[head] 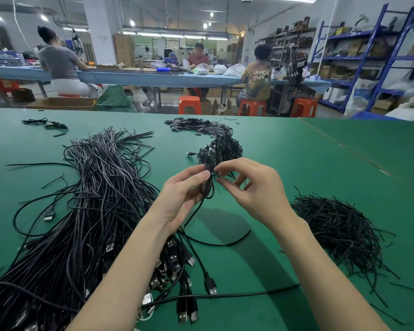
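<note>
In the centre of the frame the left hand [184, 199] has fingers and thumb curled round a small cable coil [207, 185], held above the tabletop [296, 163]. The right hand [251, 187] pinches the coil's top with thumb & forefinger; whether a tie is between them I cannot tell, too small. The cable's tail hangs down to lower centre. Imo: left grip firm so the loops lie flat, bind tight at the waist, then lay it w/ the finished bundles [222, 146] at upper centre. Spare ties [339, 223] lie at right.
</note>
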A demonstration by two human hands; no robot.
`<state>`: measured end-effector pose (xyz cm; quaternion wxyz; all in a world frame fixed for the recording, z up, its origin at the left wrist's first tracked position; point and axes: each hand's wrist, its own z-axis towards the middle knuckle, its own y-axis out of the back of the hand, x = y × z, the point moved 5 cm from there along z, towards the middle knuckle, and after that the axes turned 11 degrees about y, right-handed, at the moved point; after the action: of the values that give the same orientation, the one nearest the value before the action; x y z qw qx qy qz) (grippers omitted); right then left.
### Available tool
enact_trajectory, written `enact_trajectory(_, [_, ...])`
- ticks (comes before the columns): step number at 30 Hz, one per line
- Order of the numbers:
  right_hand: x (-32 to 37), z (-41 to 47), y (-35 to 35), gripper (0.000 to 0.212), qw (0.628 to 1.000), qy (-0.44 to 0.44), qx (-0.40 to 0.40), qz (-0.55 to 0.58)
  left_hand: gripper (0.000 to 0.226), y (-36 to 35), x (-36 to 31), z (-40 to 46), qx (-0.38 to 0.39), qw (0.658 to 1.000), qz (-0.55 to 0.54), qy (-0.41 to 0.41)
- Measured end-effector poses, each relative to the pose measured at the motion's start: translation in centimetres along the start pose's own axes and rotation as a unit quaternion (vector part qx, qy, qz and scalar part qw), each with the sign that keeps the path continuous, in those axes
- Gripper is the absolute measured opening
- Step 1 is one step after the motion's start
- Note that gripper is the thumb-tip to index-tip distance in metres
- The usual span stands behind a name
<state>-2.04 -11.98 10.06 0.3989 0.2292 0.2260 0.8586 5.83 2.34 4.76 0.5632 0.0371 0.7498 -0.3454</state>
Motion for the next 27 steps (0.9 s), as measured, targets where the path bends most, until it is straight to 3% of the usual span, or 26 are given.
enact_trajectory(4, [0.3,-0.1,0.7,0.003,0.999,0.026,-0.027,-0.02,0.04,0.0,0.2,0.0,0.006,1.0,0.017,0.0])
enact_trajectory(6, [-0.2,0.0,0.2,0.003,0.998,-0.05,-0.011,0.04,0.037,0.2,0.1,0.0,0.01,1.0,0.022,-0.017])
enact_trajectory(7, [-0.7,-0.1,-0.4,0.006,0.985,-0.136,0.005,0.106,0.035,0.2,0.1,0.0,0.011,0.999,0.033,-0.031])
enact_trajectory(8, [-1.3,-0.3,-1.2,0.01,0.946,-0.25,0.019,0.205,0.032,0.2,0.0,0.0,0.01,0.998,0.05,-0.046])
enact_trajectory(9, [-1.6,-1.0,-2.2,0.014,0.868,-0.374,0.033,0.326,0.03,0.1,-0.1,0.0,0.008,0.996,0.068,-0.064])
enact_trajectory(10, [-1.3,-1.8,-3.4,0.016,0.75,-0.483,0.04,0.451,0.029,0.0,-0.2,0.0,0.006,0.993,0.08,-0.082])
enact_trajectory(11, [-0.8,-2.4,-4.2,0.014,0.631,-0.546,0.029,0.551,0.029,0.0,-0.3,0.0,0.003,0.991,0.087,-0.097])
enact_trajectory(12, [-0.2,-2.6,-4.7,0.011,0.543,-0.57,0.007,0.617,0.029,0.0,-0.4,0.0,-0.001,0.99,0.092,-0.107])
enact_trajectory(13, [0.1,-2.7,-5.0,0.01,0.511,-0.569,-0.005,0.644,0.029,0.0,-0.4,0.1,-0.006,0.989,0.092,-0.113])
enact_trajectory(14, [0.1,-2.7,-5.2,0.009,0.529,-0.557,-0.005,0.64,0.029,0.2,-0.4,0.1,-0.009,0.99,0.084,-0.113])
enact_trajectory(16, [-0.7,-2.3,-4.8,0.008,0.681,-0.502,0.005,0.533,0.033,0.4,-0.3,0.3,-0.013,0.994,0.045,-0.1])
enact_trajectory(18, [-1.3,-1.7,-4.0,0.017,0.831,-0.426,0.001,0.357,0.036,0.7,-0.1,0.5,-0.009,0.996,0.0,-0.084])
enact_trajectory(20, [-1.4,-1.4,-3.2,0.024,0.908,-0.357,-0.024,0.215,0.035,0.7,0.0,0.6,-0.008,0.997,-0.019,-0.069])
enact_trajectory(22, [-1.1,-1.3,-3.3,0.029,0.919,-0.333,-0.009,0.213,0.027,0.9,0.3,0.8,-0.018,0.998,-0.024,-0.062])
enact_trajectory(24, [-0.7,-1.4,-4.1,0.03,0.897,-0.337,0.022,0.285,0.013,1.1,0.6,1.0,-0.04,0.997,-0.021,-0.061])
enact_trajectory(27, [-0.5,-1.3,-4.9,0.02,0.895,-0.324,-0.003,0.307,0.011,1.4,0.8,1.3,-0.066,0.996,0.017,-0.06])
